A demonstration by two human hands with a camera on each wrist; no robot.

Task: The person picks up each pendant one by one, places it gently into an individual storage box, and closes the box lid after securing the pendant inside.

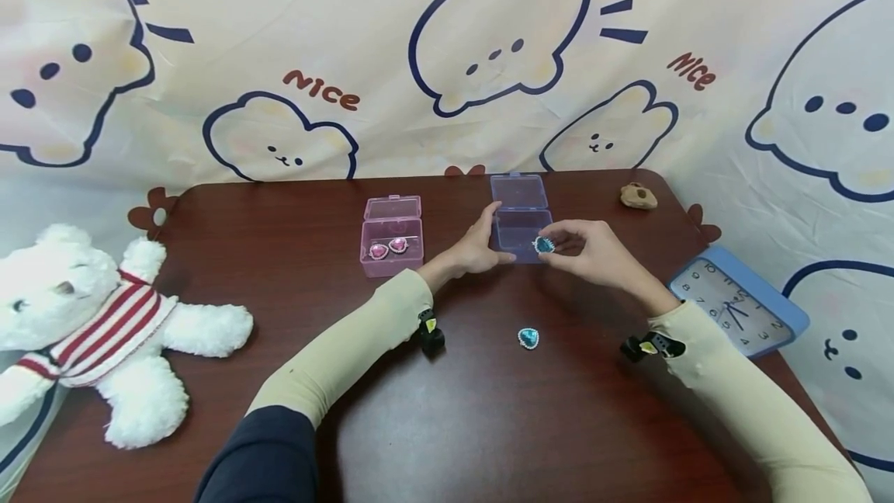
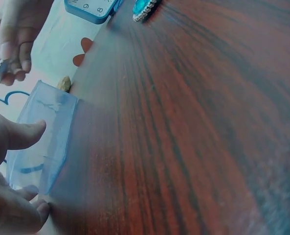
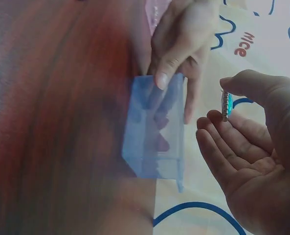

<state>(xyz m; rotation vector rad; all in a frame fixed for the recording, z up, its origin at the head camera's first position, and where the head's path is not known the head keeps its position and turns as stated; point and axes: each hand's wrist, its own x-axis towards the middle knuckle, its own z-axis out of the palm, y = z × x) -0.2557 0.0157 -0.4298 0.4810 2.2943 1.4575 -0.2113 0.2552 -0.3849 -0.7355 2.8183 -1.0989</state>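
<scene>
My right hand [image 1: 594,254] pinches a blue heart-shaped gem [image 1: 544,245] with a pale beaded rim between thumb and fingertips. The gem is held over the front right part of a clear blue plastic box [image 1: 522,225], whose lid stands open at the back. At the box's left side my left hand [image 1: 475,248] holds it, the thumb [image 3: 163,78] at the front and the fingers reaching toward the back. A second blue heart gem [image 1: 528,338] lies on the table in front of the box. In the right wrist view the pinched gem [image 3: 226,105] shows edge-on.
Left of my left hand stands an open pink box [image 1: 391,265] with two pink heart gems [image 1: 378,251] inside. A blue clock [image 1: 740,301] lies by my right forearm. A small tan object [image 1: 639,195] sits at the back right, and a white teddy bear [image 1: 119,317] at the left.
</scene>
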